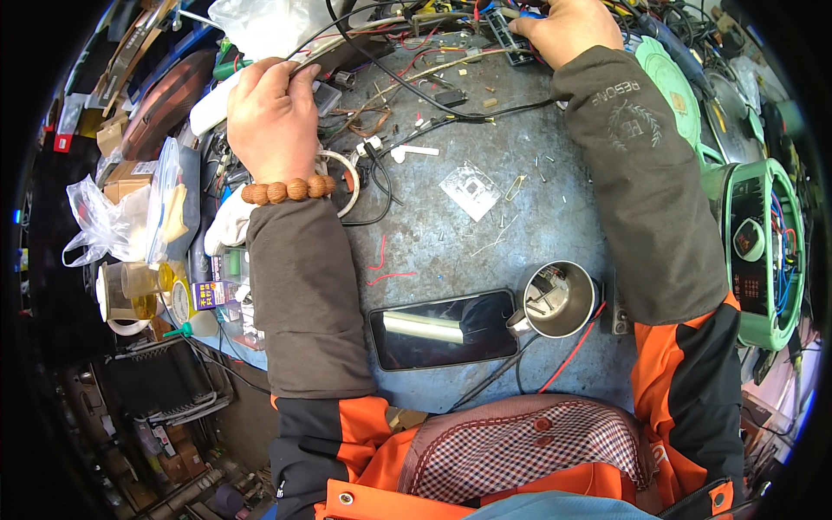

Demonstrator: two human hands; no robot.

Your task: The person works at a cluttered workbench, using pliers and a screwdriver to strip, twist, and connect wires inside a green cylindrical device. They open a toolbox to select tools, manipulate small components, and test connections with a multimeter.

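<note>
My left hand (276, 121) is at the far left of the bench, its fingers bent and drawn together. Beside it lies a long white piece (213, 106), and a black cable passes close to the fingertips; what the fingers hold, if anything, is hidden. At the top edge my right hand (572, 35) is closed, partly cut off by the picture. Its thumb and fingers are next to a dark slotted plastic part (508, 40) with blue near it. I cannot make out what that hand grips. Between the hands lie loose cables and small electronic parts.
A black phone (444, 329) lies near the front edge beside a metal cup (561, 301) holding small metal pieces. A small clear bag (471, 191), screws and red wire scraps are scattered mid-bench. At right stands a green appliance housing (767, 251) with exposed wires; plastic bags and boxes crowd the left.
</note>
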